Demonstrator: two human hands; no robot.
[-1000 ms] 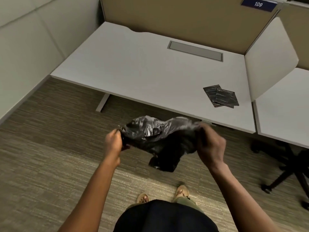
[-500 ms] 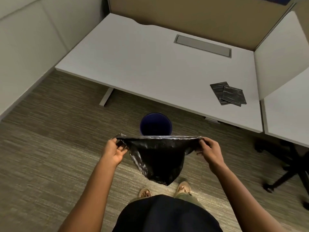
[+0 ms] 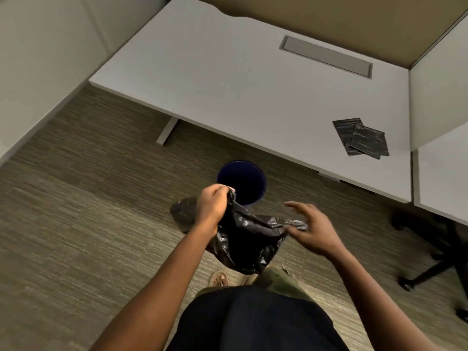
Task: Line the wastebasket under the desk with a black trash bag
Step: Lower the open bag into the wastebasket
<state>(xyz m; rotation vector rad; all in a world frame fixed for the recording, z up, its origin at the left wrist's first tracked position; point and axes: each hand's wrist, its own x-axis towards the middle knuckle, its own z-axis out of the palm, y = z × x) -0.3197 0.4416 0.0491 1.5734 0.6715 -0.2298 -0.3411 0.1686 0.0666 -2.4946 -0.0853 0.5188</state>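
Note:
A round dark blue wastebasket (image 3: 244, 173) stands on the carpet just in front of the white desk's (image 3: 228, 79) front edge. A crumpled black trash bag (image 3: 245, 239) hangs in front of me, just nearer than the basket. My left hand (image 3: 212, 206) is fisted on the bag's upper left edge, close to the basket's near rim. My right hand (image 3: 310, 229) pinches the bag's right edge between thumb and fingers, with the other fingers spread. The bag's bottom dangles above my feet.
Two folded black bags (image 3: 361, 139) lie on the desk's right part. A desk leg foot (image 3: 167, 130) rests on the carpet at the left. A black office chair base (image 3: 435, 257) stands at the right. A grey cable tray (image 3: 326, 57) is set into the desk.
The bag was stretched taut between both hands; now my left hand has moved up and right toward the basket and the bag hangs slack. My right hand's fingers have loosened.

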